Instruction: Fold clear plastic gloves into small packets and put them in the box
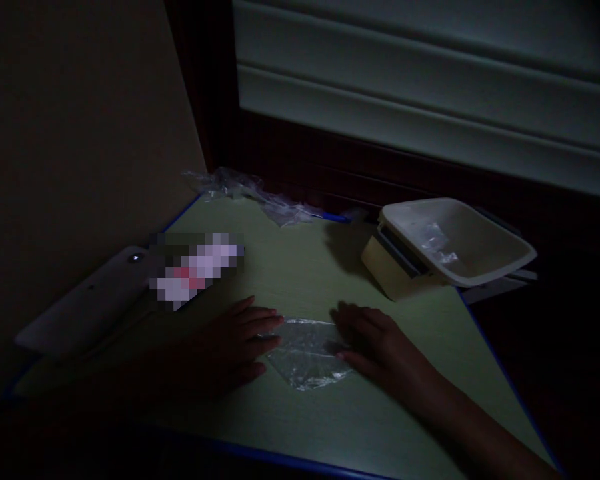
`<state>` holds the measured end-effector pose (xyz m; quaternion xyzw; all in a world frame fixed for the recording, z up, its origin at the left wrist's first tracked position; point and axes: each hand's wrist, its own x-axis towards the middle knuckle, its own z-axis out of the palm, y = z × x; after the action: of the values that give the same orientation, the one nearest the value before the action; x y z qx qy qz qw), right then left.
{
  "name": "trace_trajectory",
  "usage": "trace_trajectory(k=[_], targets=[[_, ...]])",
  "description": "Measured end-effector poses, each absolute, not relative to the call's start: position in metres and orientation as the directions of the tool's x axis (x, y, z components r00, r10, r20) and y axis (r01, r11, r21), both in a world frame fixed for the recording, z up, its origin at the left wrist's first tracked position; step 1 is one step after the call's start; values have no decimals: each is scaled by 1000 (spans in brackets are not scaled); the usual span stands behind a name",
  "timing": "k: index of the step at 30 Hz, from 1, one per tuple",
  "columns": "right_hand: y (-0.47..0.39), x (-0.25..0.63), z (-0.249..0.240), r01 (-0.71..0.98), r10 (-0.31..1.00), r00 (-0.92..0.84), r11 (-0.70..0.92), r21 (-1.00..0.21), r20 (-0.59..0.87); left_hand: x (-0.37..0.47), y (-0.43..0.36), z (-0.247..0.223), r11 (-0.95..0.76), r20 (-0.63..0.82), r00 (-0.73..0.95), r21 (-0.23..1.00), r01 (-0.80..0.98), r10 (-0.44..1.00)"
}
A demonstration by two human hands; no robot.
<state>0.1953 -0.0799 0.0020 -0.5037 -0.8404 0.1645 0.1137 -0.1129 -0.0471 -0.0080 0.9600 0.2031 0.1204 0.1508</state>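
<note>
A clear plastic bag lies nearly flat on the pale green table, with light glinting off its creases. My left hand rests at its left edge, fingers stretched out and spread, the fingertips on the plastic. On the opposite edge is my right hand, its fingers slightly bent and the thumb apart from them, touching the bag from the right. Neither hand shows a grip on the plastic.
A cream plastic tub with clear plastic inside stands tilted at the right edge. Crumpled clear plastic lies along the back near a blue strip. A pale, phone-like object and a pixelated item are at left. The room is dark.
</note>
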Motion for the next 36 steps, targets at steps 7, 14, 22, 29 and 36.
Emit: trace_trajectory(k=[7,14,22,29,36], targets=[[-65,186,-4,873,945,-302,222,-435,-122,-109,-44,-14,-889,285,851,269,371,441],[-69,182,2,790,947,-284,141,-597,-151,-90,-34,-9,-738,291,693,425,525,660],[-82,179,-3,734,947,-312,189,-653,-76,-78,-26,-23,-718,285,698,517,466,657],[-90,180,-2,696,903,-413,396,-599,118,-75,-28,-20,-671,265,686,605,428,677],[-91,181,-1,695,863,-475,488,-529,171,-80,-36,-22,-735,322,728,578,355,605]])
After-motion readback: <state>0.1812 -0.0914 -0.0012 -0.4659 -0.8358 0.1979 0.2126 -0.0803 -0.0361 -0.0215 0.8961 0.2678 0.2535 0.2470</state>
